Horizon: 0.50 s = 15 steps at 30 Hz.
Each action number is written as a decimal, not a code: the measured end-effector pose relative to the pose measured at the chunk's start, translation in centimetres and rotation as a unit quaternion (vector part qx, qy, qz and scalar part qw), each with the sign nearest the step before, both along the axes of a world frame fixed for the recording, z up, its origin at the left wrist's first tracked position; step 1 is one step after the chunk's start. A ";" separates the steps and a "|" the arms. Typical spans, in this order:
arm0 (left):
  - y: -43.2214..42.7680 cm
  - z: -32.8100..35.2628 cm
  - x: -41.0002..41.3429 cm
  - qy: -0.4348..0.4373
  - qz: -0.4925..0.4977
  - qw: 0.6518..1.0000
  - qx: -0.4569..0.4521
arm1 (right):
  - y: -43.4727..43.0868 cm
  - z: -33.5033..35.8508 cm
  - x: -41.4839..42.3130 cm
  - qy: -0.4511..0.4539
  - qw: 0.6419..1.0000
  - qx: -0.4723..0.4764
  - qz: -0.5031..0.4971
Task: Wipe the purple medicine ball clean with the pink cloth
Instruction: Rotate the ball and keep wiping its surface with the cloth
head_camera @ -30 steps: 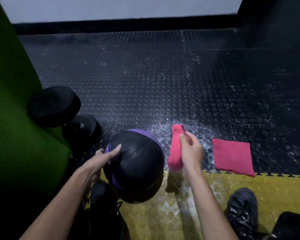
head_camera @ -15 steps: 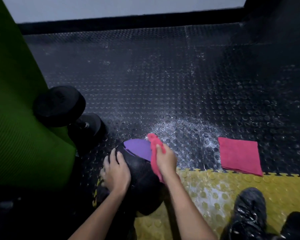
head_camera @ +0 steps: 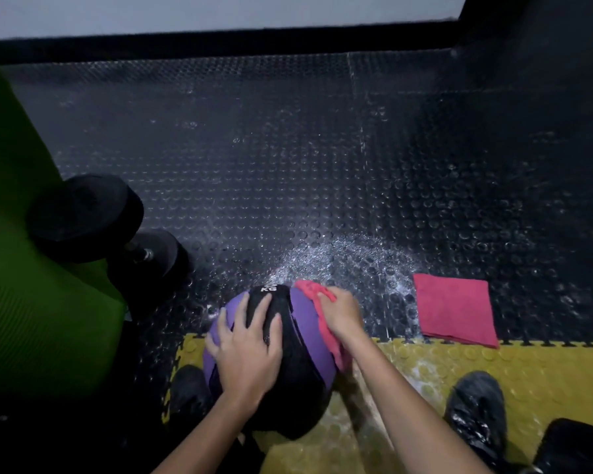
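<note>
The purple and black medicine ball (head_camera: 305, 319) sits low in the middle of the view, on the seam between black and yellow floor tiles. My left hand (head_camera: 247, 347) lies spread over its top left, fingers straight and pressing on it. My right hand (head_camera: 341, 313) grips the pink cloth (head_camera: 322, 319) and holds it against the ball's upper right side. The cloth hangs down along the ball's right flank. White "KG" lettering shows at the ball's far edge.
A second folded pink cloth (head_camera: 455, 309) lies on the floor to the right. A black dumbbell (head_camera: 93, 220) rests at left against a green mat (head_camera: 21, 268). Water droplets (head_camera: 349, 254) speckle the studded black floor. My shoes (head_camera: 476, 405) stand on the yellow tiles.
My right hand brought the pink cloth from beside the ball onto its upper right side. My left hand moved onto the ball's top, and the ball turned so more purple shows.
</note>
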<state>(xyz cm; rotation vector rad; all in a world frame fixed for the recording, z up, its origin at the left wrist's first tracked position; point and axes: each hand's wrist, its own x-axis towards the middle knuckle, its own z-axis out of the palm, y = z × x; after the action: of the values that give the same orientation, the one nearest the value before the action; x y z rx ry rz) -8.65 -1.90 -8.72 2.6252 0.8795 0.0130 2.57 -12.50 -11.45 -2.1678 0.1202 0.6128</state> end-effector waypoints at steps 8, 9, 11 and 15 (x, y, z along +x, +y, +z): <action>5.2 -0.5 1.1 -0.039 -0.156 0.987 -0.025 | 3.0 2.8 -5.2 -0.271 0.960 0.040 0.054; 5.7 -0.7 1.1 -0.050 -0.160 0.985 -0.032 | 3.1 2.5 -4.8 -0.260 0.963 0.037 0.057; 6.2 -0.7 1.0 -0.051 -0.175 0.983 -0.035 | 2.7 2.0 -3.3 -0.176 0.983 0.038 0.025; 7.8 -0.2 2.4 -0.009 -0.213 0.975 -0.070 | 0.9 1.5 -0.2 -0.003 1.000 0.011 -0.016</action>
<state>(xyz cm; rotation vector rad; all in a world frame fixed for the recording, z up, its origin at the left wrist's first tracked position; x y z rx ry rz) -6.28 5.90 -8.90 2.6181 0.2848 -0.1319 2.36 -11.59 -9.92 -2.1416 0.1447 0.5870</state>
